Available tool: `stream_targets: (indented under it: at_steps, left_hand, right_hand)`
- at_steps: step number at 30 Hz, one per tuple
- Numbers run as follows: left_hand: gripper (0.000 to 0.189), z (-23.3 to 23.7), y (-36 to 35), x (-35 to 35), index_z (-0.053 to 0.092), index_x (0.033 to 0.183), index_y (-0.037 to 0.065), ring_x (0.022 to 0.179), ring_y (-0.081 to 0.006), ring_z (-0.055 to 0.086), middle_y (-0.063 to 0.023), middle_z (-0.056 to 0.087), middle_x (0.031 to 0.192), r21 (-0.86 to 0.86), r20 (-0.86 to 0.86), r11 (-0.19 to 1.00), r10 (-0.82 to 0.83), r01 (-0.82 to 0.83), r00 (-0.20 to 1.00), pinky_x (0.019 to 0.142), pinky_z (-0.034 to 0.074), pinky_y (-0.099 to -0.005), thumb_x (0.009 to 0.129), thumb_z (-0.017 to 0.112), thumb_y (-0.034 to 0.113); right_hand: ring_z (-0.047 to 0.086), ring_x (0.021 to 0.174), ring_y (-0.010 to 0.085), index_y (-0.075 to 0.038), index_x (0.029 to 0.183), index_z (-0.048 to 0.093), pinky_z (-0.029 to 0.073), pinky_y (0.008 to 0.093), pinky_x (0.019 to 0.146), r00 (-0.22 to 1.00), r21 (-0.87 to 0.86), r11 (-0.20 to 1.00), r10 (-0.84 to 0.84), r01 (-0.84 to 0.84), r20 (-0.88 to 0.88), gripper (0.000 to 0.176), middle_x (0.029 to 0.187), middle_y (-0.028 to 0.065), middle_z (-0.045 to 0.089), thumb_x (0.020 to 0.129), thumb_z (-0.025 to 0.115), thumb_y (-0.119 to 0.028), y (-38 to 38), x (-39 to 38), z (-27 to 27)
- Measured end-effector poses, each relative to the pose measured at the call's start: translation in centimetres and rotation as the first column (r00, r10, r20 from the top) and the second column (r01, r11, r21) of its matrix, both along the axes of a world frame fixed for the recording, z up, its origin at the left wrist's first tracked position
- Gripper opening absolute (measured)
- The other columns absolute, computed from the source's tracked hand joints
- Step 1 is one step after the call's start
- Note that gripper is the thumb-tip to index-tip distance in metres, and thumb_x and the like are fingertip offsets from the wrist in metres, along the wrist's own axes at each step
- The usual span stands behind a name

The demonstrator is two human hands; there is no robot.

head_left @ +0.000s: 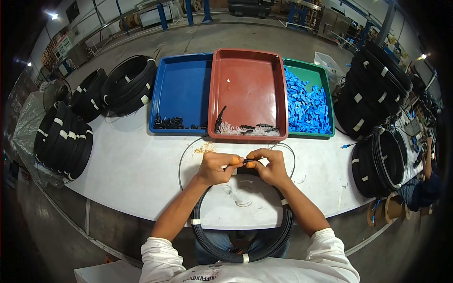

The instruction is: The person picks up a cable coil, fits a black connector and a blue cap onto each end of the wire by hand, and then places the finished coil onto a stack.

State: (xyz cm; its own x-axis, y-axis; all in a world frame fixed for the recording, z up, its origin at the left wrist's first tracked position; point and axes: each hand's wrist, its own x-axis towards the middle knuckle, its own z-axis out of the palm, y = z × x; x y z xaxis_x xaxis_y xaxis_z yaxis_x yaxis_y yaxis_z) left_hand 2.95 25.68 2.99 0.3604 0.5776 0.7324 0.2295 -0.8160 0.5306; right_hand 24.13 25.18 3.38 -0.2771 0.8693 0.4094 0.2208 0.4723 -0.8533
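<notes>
My left hand (218, 168) and my right hand (268, 166) meet in front of the red tray, fingers pinched. Between their fingertips is a small black connector part (247, 161), mostly covered by the fingers. Orange coverings show on some fingers of both hands. Below the hands, a coil of black cable (286, 220), bound with white tape, lies partly on the table and partly over my lap. Thin loose cable ends (180, 166) curve out on both sides of the hands.
Behind the hands stand a blue tray (181, 60) with black pieces, a red tray (250, 55) with clear and black pieces, and a green tray (306, 62) full of blue connectors (306, 108). Taped cable coils flank the white table (127, 174). Another person (420, 188) is at far right.
</notes>
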Motion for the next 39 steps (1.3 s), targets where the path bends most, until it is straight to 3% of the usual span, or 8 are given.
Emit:
stream_targets:
  at_steps: [3,7,10,15,19,25,31,39]
  left_hand:
    - [0.008,-0.8,-0.1,0.6,0.073,0.091,-0.007,0.068,-0.0178,0.073,-0.0139,0.075,0.082,-0.543,0.371,0.814,0.012,0.206,0.929,0.060,0.059,-0.0260,0.083,0.072,-0.006]
    - [0.009,-0.7,-0.1,0.5,0.072,0.094,-0.010,0.071,-0.0154,0.073,-0.0149,0.074,0.082,-0.654,0.441,0.670,-0.039,0.351,0.897,0.060,0.059,-0.0243,0.087,0.071,-0.004]
    - [0.011,-0.5,-0.1,0.7,0.072,0.093,-0.007,0.066,-0.0153,0.073,-0.0137,0.075,0.083,-0.373,0.177,0.922,-0.035,0.100,0.984,0.056,0.057,-0.0241,0.081,0.070,-0.008]
    - [0.022,0.2,0.1,0.3,0.071,0.081,0.000,0.059,-0.0240,0.071,-0.0120,0.074,0.081,0.206,-0.107,0.978,0.043,-0.020,0.993,0.051,0.056,-0.0263,0.065,0.064,-0.013]
    - [0.015,-0.9,0.4,0.4,0.073,0.087,-0.003,0.059,-0.0170,0.072,-0.0117,0.075,0.078,-0.074,0.110,0.997,0.034,-0.026,0.993,0.054,0.056,-0.0252,0.073,0.070,-0.008]
    - [0.013,-0.8,0.0,0.8,0.073,0.092,-0.006,0.061,-0.0118,0.071,-0.0122,0.074,0.074,-0.516,0.363,0.829,-0.016,0.215,0.932,0.057,0.057,-0.0237,0.078,0.073,-0.004]
    - [0.008,-0.3,0.2,0.0,0.073,0.084,-0.007,0.068,-0.0170,0.074,-0.0167,0.075,0.080,0.145,-0.161,0.989,0.003,0.020,0.987,0.060,0.059,-0.0266,0.077,0.073,-0.008]
    - [0.012,-0.6,-0.2,0.8,0.075,0.087,-0.003,0.064,-0.0165,0.073,-0.0148,0.073,0.073,-0.386,0.312,0.916,0.023,0.105,0.950,0.055,0.054,-0.0231,0.075,0.077,-0.005]
  right_hand:
    - [0.063,0.071,0.0264,-0.005,0.088,0.071,0.049,0.0355,0.067,0.983,0.453,0.889,-0.139,0.070,0.121,0.027,0.078,0.0073,0.069,0.065,0.074,0.008,0.0,-0.2,1.2]
    - [0.064,0.068,0.0256,-0.004,0.081,0.070,0.049,0.0348,0.061,0.980,0.663,0.745,-0.177,0.072,0.092,0.027,0.077,0.0084,0.070,0.060,0.073,0.012,0.5,-0.2,0.9]
    - [0.066,0.068,0.0207,-0.002,0.081,0.070,0.051,0.0321,0.063,0.976,0.577,0.817,-0.128,0.004,0.174,0.022,0.077,0.0088,0.071,0.065,0.074,0.013,0.5,0.1,0.2]
    - [0.066,0.076,0.0090,0.003,0.084,0.070,0.054,0.0255,0.073,0.967,-0.374,0.909,0.099,-0.183,-0.234,0.014,0.081,0.0077,0.073,0.075,0.076,0.011,1.1,0.5,-1.0]
    - [0.068,0.071,0.0240,-0.002,0.083,0.070,0.053,0.0344,0.067,0.985,0.428,0.902,-0.124,0.063,0.116,0.018,0.083,0.0111,0.073,0.069,0.077,0.007,0.3,-0.3,1.1]
    - [0.065,0.073,0.0261,-0.004,0.082,0.067,0.050,0.0352,0.065,0.973,0.715,0.699,-0.168,0.002,0.161,0.029,0.085,0.0089,0.071,0.057,0.072,0.009,0.9,-0.1,0.6]
    - [0.068,0.072,0.0250,-0.001,0.080,0.070,0.051,0.0322,0.064,0.993,-0.214,0.972,0.082,-0.098,-0.081,0.016,0.081,0.0117,0.072,0.068,0.077,0.007,0.9,0.2,-1.0]
    - [0.065,0.080,0.0220,-0.006,0.083,0.067,0.048,0.0369,0.074,0.962,0.680,0.732,-0.207,0.032,0.177,0.030,0.087,0.0050,0.071,0.057,0.074,0.008,0.5,0.0,1.4]
